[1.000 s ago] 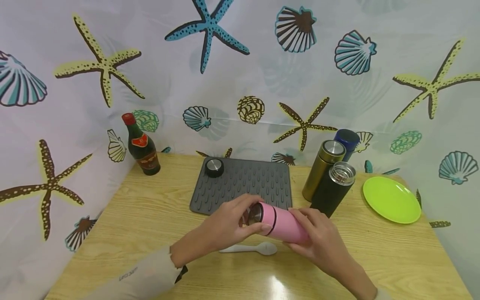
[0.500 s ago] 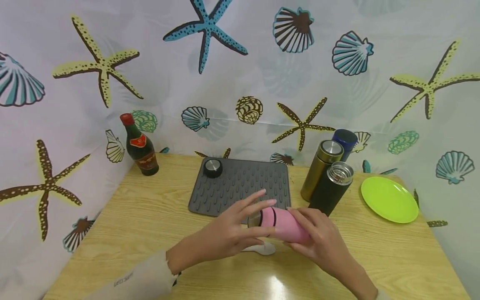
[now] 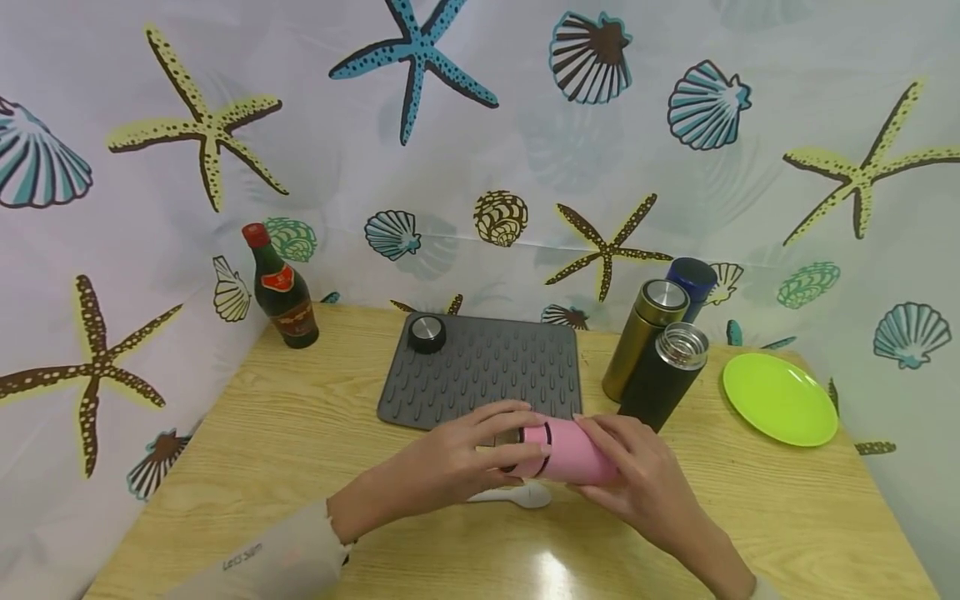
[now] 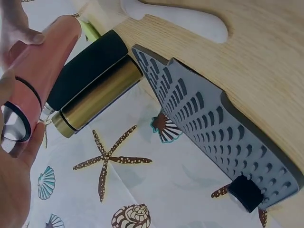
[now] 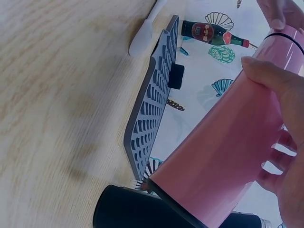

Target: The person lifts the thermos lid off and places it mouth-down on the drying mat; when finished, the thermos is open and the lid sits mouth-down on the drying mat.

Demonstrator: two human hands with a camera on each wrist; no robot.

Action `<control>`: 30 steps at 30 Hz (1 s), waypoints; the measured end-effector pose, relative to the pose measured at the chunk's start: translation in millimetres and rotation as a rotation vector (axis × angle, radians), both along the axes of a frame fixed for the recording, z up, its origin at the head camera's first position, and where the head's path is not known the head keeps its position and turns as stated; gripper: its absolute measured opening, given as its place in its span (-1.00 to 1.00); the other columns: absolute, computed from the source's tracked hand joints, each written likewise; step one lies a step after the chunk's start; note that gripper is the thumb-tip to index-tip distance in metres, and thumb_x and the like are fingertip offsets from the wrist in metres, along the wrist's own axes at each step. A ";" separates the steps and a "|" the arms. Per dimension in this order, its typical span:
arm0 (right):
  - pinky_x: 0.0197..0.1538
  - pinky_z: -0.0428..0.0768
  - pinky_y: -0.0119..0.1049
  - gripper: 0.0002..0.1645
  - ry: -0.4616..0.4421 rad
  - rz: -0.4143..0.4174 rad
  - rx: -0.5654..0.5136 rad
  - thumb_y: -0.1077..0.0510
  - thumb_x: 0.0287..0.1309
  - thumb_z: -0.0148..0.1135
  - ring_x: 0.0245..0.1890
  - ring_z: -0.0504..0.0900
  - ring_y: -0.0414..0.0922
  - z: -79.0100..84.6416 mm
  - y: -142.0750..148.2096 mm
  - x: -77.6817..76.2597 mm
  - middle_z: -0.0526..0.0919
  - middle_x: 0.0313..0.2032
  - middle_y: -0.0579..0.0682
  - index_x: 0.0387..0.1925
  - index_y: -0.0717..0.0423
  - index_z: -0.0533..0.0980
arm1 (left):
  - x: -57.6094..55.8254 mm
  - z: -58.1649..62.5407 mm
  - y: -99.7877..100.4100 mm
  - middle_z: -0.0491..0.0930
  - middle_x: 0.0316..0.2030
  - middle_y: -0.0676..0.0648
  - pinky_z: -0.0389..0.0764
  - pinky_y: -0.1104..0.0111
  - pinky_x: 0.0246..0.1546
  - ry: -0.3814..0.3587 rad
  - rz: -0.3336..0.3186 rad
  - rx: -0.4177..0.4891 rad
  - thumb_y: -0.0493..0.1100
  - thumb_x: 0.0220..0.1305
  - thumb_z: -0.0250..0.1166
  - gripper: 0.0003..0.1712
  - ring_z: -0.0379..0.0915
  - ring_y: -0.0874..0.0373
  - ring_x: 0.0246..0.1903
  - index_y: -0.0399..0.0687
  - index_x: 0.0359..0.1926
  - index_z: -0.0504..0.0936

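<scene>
A pink thermos flask [image 3: 573,454] lies tilted nearly sideways between the two hands, over the table. My right hand [image 3: 645,479] grips its body, the thumb along the near side in the right wrist view. At the other end, my left hand [image 3: 442,462] holds the lid [image 4: 21,99], which has a silvery top and a black ring below it. The left fingers spread over the lid in the head view and hide part of it. Beneath the flask lies a white spoon [image 3: 528,496], its handle partly behind the left hand.
A grey ridged mat [image 3: 495,367] lies behind the hands, bearing a black, silver-topped lid [image 3: 427,333]. To its right stand an uncapped black thermos [image 3: 663,383], a gold thermos [image 3: 637,342] and a blue one [image 3: 693,279]. There is a green plate [image 3: 780,400] and a dark bottle [image 3: 285,300].
The left hand, gripping the lid at first, spread its fingers off it half a second ago and now holds it again. The right hand and flask body stay nearly still.
</scene>
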State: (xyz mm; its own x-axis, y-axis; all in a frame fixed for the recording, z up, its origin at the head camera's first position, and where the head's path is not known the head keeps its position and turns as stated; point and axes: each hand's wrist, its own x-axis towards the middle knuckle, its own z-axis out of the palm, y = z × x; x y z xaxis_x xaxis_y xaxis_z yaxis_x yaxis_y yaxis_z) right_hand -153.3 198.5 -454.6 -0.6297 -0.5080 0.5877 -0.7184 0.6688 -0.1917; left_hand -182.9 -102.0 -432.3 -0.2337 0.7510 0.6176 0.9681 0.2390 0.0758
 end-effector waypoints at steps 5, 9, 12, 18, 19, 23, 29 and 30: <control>0.07 0.71 0.08 0.09 0.008 -0.002 0.012 0.00 -0.26 0.79 0.06 0.66 0.02 -1.6 -0.8 -1.5 0.67 0.12 0.06 0.40 -0.03 0.52 | 7.1 -0.2 7.2 0.57 0.21 -0.11 0.68 0.47 -0.02 -0.230 0.121 0.108 0.05 0.29 0.53 -0.39 0.63 0.12 0.05 0.01 0.29 0.59; 0.07 0.70 0.09 0.06 0.032 -0.002 0.025 -0.01 -0.27 0.80 0.07 0.68 0.04 -2.4 -2.2 -2.9 0.69 0.11 0.04 0.37 -0.01 0.55 | 14.7 -0.3 14.3 0.61 -0.04 -0.04 0.62 0.55 -0.34 -0.436 0.255 0.152 0.07 0.38 0.44 -0.44 0.53 0.29 -0.30 -0.03 0.29 0.57; 0.14 0.66 0.10 0.04 0.053 -0.004 0.034 0.01 -0.27 0.80 0.10 0.67 0.08 -2.3 -2.2 -4.0 0.70 0.11 0.07 0.34 0.04 0.56 | 18.6 0.3 18.1 0.63 -0.03 -0.04 0.66 0.47 -0.33 -0.528 0.329 0.145 0.06 0.42 0.40 -0.41 0.52 0.30 -0.31 -0.04 0.34 0.51; 0.18 0.54 0.14 0.04 0.103 -0.022 0.030 0.10 -0.31 0.81 0.14 0.63 0.11 -2.6 -2.1 -5.4 0.70 0.13 0.09 0.33 0.07 0.57 | 22.4 -2.7 21.5 0.36 0.46 -0.14 0.72 0.29 0.01 -0.484 0.311 0.124 0.07 0.39 0.43 -0.22 0.65 0.10 0.08 0.07 0.50 0.32; 0.17 0.52 0.14 0.05 0.103 -0.026 0.026 0.11 -0.31 0.81 0.15 0.63 0.11 -3.0 -2.3 -5.1 0.70 0.14 0.09 0.33 0.06 0.56 | 22.7 -3.4 20.5 0.29 0.50 -0.15 0.72 0.27 0.02 -0.453 0.296 0.130 0.06 0.36 0.46 -0.19 0.64 0.06 0.13 0.10 0.51 0.31; 0.15 0.46 0.14 0.06 0.099 -0.045 0.015 0.10 -0.32 0.83 0.17 0.61 0.10 -4.9 -1.0 -3.5 0.68 0.16 0.08 0.33 0.05 0.56 | 23.7 -5.7 13.8 0.18 0.56 -0.13 0.71 0.22 0.06 -0.390 0.231 0.155 -0.03 0.27 0.55 -0.15 0.58 0.00 0.22 0.20 0.50 0.36; 0.10 0.46 0.13 0.06 0.111 -0.042 0.005 0.10 -0.34 0.82 0.16 0.59 0.09 -7.5 3.5 -3.9 0.67 0.16 0.08 0.33 0.06 0.55 | 20.0 -11.3 5.3 0.26 0.52 -0.15 0.65 0.24 0.19 -0.281 0.114 0.111 -0.18 0.20 0.58 -0.21 0.46 -0.03 0.32 0.16 0.42 0.47; 0.10 0.47 0.13 0.07 0.111 -0.039 0.004 0.10 -0.33 0.81 0.16 0.59 0.09 -7.3 4.2 -4.2 0.66 0.16 0.08 0.34 0.05 0.55 | 18.6 -11.7 5.0 0.29 0.50 -0.15 0.63 0.23 0.23 -0.259 0.099 0.108 -0.23 0.18 0.59 -0.21 0.41 -0.06 0.37 0.14 0.40 0.50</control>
State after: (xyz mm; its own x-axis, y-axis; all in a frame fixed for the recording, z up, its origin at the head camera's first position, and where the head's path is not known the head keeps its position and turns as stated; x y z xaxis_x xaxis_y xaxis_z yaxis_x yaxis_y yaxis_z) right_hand -157.6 202.6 -461.8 -0.5801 -0.4868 0.6531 -0.7083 0.6974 -0.1093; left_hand -164.3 -97.0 -444.0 -0.4624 0.6501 0.6029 0.8858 0.3083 0.3470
